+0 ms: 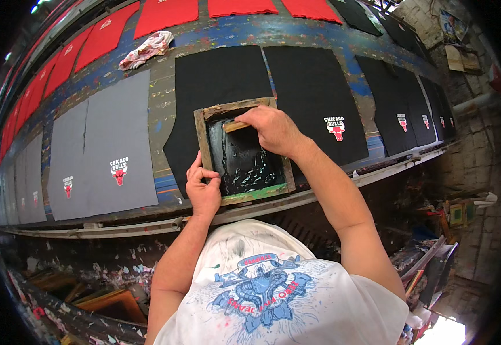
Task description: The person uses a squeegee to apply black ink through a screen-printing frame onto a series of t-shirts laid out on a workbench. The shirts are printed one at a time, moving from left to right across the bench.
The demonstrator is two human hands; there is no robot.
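Observation:
A wooden-framed printing screen (pixel 201 135) lies on a black fabric piece (pixel 221 75) at the near edge of a long table. Dark wet ink (pixel 244 167) covers the mesh inside the frame. My right hand (pixel 270 127) grips a squeegee (pixel 236 126) with a wooden handle, near the far end of the screen. At the frame's near left side, my left hand (pixel 203 187) has its fingers curled around the wooden edge. To the right lies another black piece (pixel 313 86) with a red and white bull's-head print (pixel 335 129).
Printed grey pieces (pixel 103 126) lie to the left, more black pieces (pixel 391 98) to the right. Red pieces (pixel 167 20) line the table's far side. A stained rag (pixel 147 50) sits on the blue tabletop (pixel 210 35). A pale rail (pixel 371 175) runs along the near edge.

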